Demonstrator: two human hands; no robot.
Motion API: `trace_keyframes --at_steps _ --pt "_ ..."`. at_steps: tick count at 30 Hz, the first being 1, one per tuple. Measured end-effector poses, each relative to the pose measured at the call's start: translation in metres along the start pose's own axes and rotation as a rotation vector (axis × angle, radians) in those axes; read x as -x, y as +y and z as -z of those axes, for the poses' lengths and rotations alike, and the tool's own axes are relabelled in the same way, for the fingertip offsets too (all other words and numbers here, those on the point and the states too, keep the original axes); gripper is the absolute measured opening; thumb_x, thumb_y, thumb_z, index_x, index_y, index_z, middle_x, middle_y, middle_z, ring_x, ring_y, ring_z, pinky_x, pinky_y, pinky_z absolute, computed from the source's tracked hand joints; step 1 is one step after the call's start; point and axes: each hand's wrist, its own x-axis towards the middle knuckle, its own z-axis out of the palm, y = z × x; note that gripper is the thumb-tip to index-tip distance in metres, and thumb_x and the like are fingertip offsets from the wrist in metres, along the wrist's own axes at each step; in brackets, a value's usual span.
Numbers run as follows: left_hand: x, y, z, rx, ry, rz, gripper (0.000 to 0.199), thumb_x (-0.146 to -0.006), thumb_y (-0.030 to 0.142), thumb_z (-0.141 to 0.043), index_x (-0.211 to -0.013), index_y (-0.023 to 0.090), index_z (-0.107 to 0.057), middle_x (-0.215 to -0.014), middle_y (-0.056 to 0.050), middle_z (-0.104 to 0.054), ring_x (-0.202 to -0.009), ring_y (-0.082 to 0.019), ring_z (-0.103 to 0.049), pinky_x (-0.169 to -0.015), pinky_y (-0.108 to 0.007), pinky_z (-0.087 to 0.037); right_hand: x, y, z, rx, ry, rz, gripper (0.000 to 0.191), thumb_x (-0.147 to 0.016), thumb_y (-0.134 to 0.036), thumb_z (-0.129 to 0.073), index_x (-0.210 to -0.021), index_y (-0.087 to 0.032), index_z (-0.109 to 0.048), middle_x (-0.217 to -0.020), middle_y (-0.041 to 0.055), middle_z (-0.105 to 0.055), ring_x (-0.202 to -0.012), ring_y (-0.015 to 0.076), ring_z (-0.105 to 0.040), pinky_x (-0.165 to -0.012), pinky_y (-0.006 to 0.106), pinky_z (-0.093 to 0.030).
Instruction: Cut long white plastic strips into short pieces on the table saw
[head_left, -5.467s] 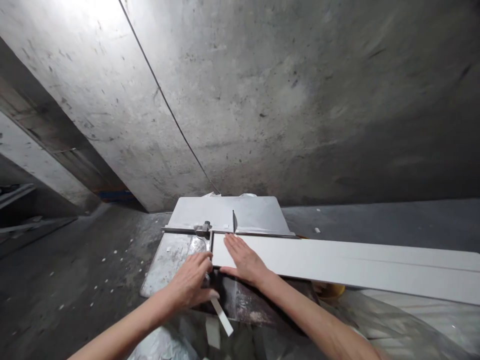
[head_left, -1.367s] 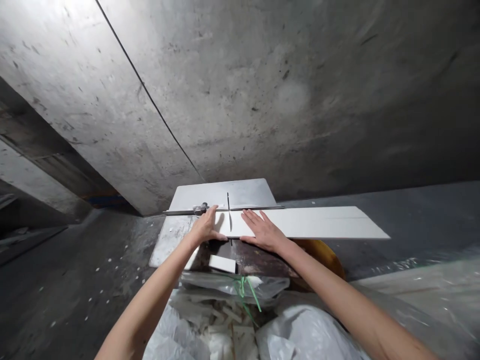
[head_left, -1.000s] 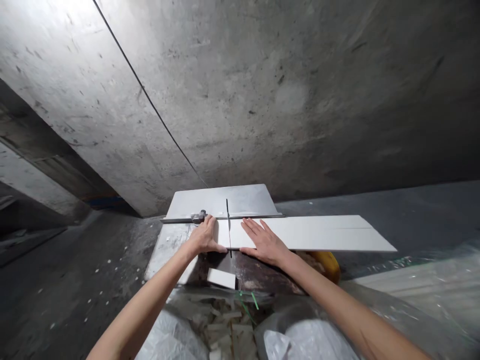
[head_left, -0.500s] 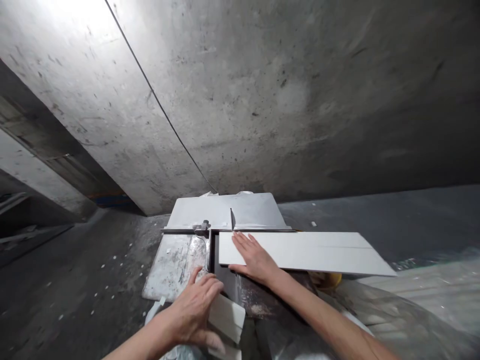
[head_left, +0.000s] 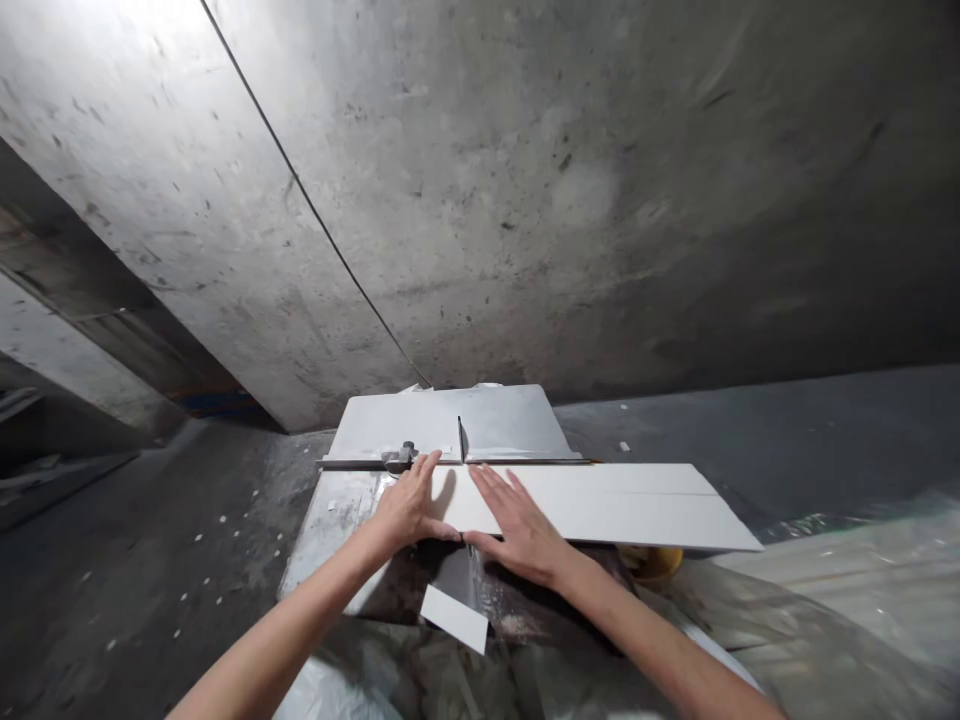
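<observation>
A long white board point(head_left: 622, 492) lies across a saw table point(head_left: 352, 500), its right end reaching out past the table. My left hand point(head_left: 411, 505) grips the board's left end, thumb at the near edge and fingertips toward the far edge. Beside it, my right hand point(head_left: 521, 525) lies over the board, fingers stretched across the top and thumb along the near edge. Just beyond the fingertips a thin saw blade point(head_left: 462, 440) stands upright in the table. A small white offcut point(head_left: 454, 618) rests at the table's near edge.
A metal guide rail with a clamp point(head_left: 400, 458) runs along the board's far side. Behind the saw rises a concrete wall point(head_left: 525, 200). White scraps are scattered on the dark floor point(head_left: 240, 560). Plastic sheeting point(head_left: 847, 600) covers something at right, near a yellow container point(head_left: 660, 562).
The board has slid left, with my right hand on it. My left hand has risen from near the small offcuts to the board's left end and taken hold of it.
</observation>
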Motion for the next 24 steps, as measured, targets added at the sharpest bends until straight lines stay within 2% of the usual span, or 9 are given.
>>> trace_keyframes --at_steps 2,4,9,13,17,21,24 --pt "-0.008 -0.006 0.001 0.01 0.015 -0.003 0.127 -0.052 0.064 -0.082 -0.151 0.024 -0.014 -0.154 -0.016 -0.028 -0.136 -0.036 -0.038 -0.105 -0.047 -0.039 0.009 0.025 0.003 0.136 -0.033 0.01 0.085 -0.092 -0.064 -0.041 -0.154 -0.015 -0.009 -0.152 0.0169 -0.03 -0.141 0.0313 -0.026 -0.114 0.058 -0.023" --pt "-0.022 -0.013 0.004 0.016 0.03 -0.003 0.127 -0.051 0.063 -0.084 -0.15 0.022 -0.017 -0.152 -0.016 -0.032 -0.134 -0.035 -0.04 -0.105 -0.046 -0.039 0.005 0.048 0.003 0.225 -0.051 -0.007 0.085 -0.092 -0.066 -0.038 -0.152 -0.01 -0.019 -0.152 0.0193 -0.03 -0.141 0.0324 -0.026 -0.113 0.057 -0.023" --pt "-0.077 -0.026 0.017 -0.01 0.058 0.04 0.124 -0.052 0.062 -0.084 -0.148 0.017 -0.019 -0.146 -0.019 -0.039 -0.131 -0.036 -0.043 -0.103 -0.045 -0.04 -0.042 0.089 0.0 0.286 -0.105 -0.046 0.083 -0.092 -0.069 -0.034 -0.148 -0.008 -0.032 -0.152 0.0186 -0.029 -0.142 0.0306 -0.026 -0.114 0.053 -0.024" --pt "-0.101 -0.03 0.024 -0.044 0.063 0.032 0.118 -0.053 0.064 -0.082 -0.143 0.016 -0.023 -0.142 -0.019 -0.043 -0.127 -0.036 -0.048 -0.1 -0.044 -0.042 -0.066 0.102 0.004 0.296 -0.14 -0.078 0.083 -0.092 -0.068 -0.034 -0.147 -0.007 -0.034 -0.153 0.0177 -0.027 -0.142 0.0302 -0.025 -0.115 0.052 -0.024" --pt "-0.09 -0.025 0.022 -0.067 0.057 -0.004 0.104 -0.055 0.064 -0.08 -0.136 0.019 -0.032 -0.139 -0.015 -0.044 -0.123 -0.034 -0.05 -0.097 -0.044 -0.045 -0.055 0.093 0.006 0.302 -0.128 -0.079 0.082 -0.092 -0.067 -0.036 -0.147 -0.006 -0.033 -0.153 0.0176 -0.028 -0.142 0.0294 -0.026 -0.116 0.051 -0.023" --pt "-0.057 -0.015 0.012 -0.091 0.046 -0.013 0.106 -0.051 0.066 -0.079 -0.135 0.019 -0.034 -0.147 -0.016 -0.032 -0.127 -0.036 -0.046 -0.097 -0.045 -0.045 -0.023 0.066 0.005 0.29 -0.066 -0.054 0.08 -0.092 -0.065 -0.039 -0.147 -0.007 -0.034 -0.152 0.0176 -0.031 -0.141 0.0291 -0.028 -0.115 0.051 -0.026" --pt "-0.03 -0.007 0.006 -0.08 0.016 -0.019 0.107 -0.05 0.066 -0.08 -0.135 0.018 -0.035 -0.147 -0.017 -0.032 -0.128 -0.037 -0.044 -0.099 -0.045 -0.045 0.006 0.049 0.009 0.279 -0.042 -0.036 0.082 -0.091 -0.065 -0.043 -0.147 -0.008 -0.033 -0.151 0.0175 -0.033 -0.14 0.0292 -0.03 -0.113 0.051 -0.029"
